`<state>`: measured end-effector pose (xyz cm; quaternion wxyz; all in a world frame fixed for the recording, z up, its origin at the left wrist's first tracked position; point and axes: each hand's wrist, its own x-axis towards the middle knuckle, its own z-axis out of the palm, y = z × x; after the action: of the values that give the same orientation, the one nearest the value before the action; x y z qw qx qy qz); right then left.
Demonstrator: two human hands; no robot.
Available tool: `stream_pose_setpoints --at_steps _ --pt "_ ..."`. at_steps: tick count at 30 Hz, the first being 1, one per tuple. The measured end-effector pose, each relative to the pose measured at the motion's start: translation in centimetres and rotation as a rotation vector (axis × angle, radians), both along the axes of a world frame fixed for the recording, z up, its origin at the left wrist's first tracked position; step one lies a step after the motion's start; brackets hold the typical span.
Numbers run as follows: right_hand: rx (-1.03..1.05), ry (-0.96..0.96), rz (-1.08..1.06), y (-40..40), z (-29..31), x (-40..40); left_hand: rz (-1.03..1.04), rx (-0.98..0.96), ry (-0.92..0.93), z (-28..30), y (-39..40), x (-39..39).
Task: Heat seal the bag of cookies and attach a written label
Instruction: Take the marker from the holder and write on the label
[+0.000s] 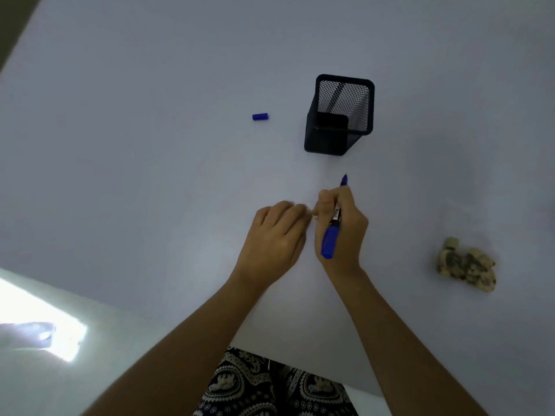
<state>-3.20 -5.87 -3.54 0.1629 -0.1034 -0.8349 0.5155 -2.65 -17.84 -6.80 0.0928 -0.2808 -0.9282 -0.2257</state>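
Right hand [341, 232] grip holding blue marker [332, 232], left hand [274, 232] curled beside, mesh cup [339, 115] beyond

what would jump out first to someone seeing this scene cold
The two hands meet at the middle of the white table, the right hand gripping a blue marker with its tip pointing away, the left hand pressed beside it. Behind them stands a black mesh pen holder, with the marker's blue cap lying to its left. The bag of cookies sits far right.
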Motion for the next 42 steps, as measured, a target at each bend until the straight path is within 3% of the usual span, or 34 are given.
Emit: stream_pose_setpoints --at_steps 4,8,12,18,42 --pt "-0.079 -0.035 -0.037 -0.8 -0.2 -0.2 -0.022 -0.030 0.036 0.4 0.2 0.0" --pt "0.011 -0.012 -0.060 -0.8 -1.0 -0.2 -0.014 -0.048 0.055 0.6 0.3 0.0" --pt "-0.069 -0.080 -0.140 -0.8 -1.2 -0.4 0.013 -0.062 0.018 0.7 0.2 0.0" --pt "0.013 -0.050 -0.201 -1.1 -1.9 -0.4 0.027 -0.049 0.001 0.5 0.0 0.1" --pt "0.070 -0.053 -0.195 -0.7 -2.2 -0.2 0.058 -0.028 -0.026 0.3 0.3 0.1"
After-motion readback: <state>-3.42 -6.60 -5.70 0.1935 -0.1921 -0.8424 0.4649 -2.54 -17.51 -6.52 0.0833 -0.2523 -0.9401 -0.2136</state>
